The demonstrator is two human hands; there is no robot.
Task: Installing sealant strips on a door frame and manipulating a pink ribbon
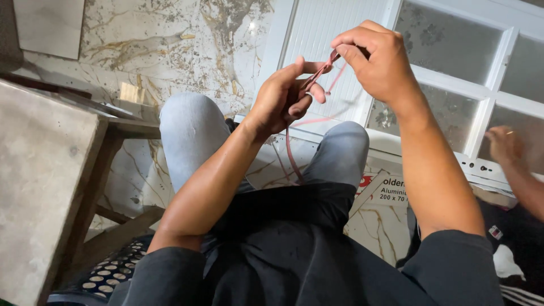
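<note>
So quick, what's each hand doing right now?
Left hand: fingers closed on the thin red cord, which hangs down between the knees.
Right hand: fingers pinched shut on the cord's upper end.

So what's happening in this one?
A seated person holds a thin red strip between both hands above their knees. The left hand and the right hand each pinch it near the top, and its loose end hangs down between the legs. A white framed door panel with frosted panes lies on the marble floor ahead. Another person's hand touches the panel at the right edge.
</note>
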